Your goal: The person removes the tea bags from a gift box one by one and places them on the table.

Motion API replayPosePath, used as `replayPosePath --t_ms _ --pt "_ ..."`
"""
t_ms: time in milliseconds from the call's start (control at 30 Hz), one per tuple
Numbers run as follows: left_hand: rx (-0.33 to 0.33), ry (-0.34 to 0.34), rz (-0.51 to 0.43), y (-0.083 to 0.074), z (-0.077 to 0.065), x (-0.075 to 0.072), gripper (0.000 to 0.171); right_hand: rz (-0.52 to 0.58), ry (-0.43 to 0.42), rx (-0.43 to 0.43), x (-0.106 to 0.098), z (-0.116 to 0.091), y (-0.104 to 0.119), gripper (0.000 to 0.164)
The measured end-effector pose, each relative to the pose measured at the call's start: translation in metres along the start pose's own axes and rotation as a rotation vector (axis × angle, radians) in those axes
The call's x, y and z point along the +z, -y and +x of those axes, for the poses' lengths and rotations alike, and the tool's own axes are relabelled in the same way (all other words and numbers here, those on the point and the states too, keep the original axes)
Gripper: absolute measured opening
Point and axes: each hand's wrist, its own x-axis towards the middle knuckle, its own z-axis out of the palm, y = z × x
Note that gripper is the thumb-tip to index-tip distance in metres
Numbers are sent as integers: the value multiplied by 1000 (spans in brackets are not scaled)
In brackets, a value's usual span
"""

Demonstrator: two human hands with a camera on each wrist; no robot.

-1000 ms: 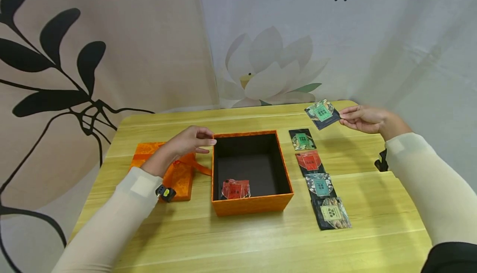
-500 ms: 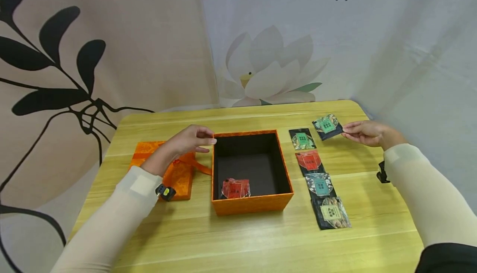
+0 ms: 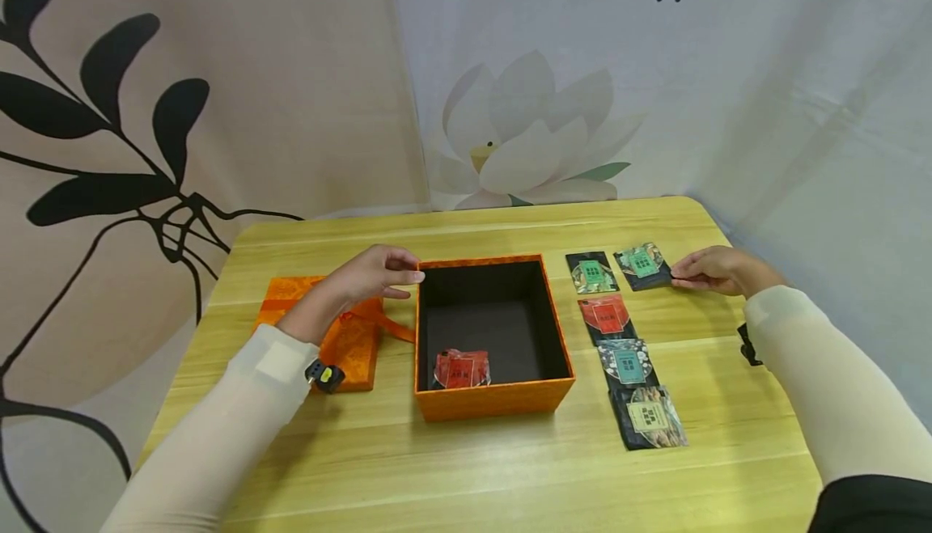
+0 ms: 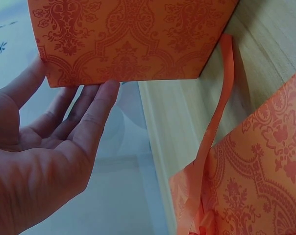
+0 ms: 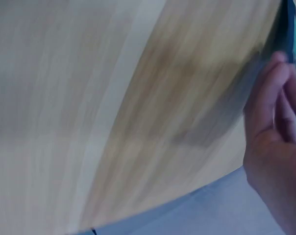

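My left hand (image 3: 374,276) holds the back left corner of an orange box (image 3: 495,399), which has a black inside. In the left wrist view its fingertips lie at the rim of the patterned wall (image 4: 128,39). A red sachet (image 3: 462,370) leans inside the box against the front wall. On the right my right hand (image 3: 713,270) pinches a black sachet with a green label (image 3: 642,264) by its right edge, low over the table. Only part of that sachet shows in the right wrist view.
Right of the box, several sachets form a column: green (image 3: 592,273), red (image 3: 607,318), teal (image 3: 628,363) and cream (image 3: 646,417). An orange patterned lid (image 3: 355,355) with a ribbon (image 4: 211,127) lies left of the box. A printed curtain hangs behind the wooden table (image 3: 466,476).
My right hand has lowered the green-labelled sachet from above the table's back edge to beside the top of the column. My left hand and the box have stayed put.
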Motion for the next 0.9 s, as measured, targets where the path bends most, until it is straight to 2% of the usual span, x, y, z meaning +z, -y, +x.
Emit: replayPosePath --t_ms 100,200,333,400,667,900 --pt "-2 -5 -11 1 1 0 49 -198 -70 -7 2 -1 2 30" --pt "-1 -5 -12 2 1 -1 49 -349 -142 -23 4 -3 5 34" --pt "0 -6 -10 1 0 0 48 -441 -164 -56 5 -10 16 27" --pt "-1 -7 -12 1 0 0 47 -424 -123 -66 8 -14 25 22" --pt "-1 0 -7 1 0 -1 49 -151 115 -33 34 -34 68 22" --pt "0 -4 -11 1 1 1 48 -77 351 -103 59 -38 83 27"
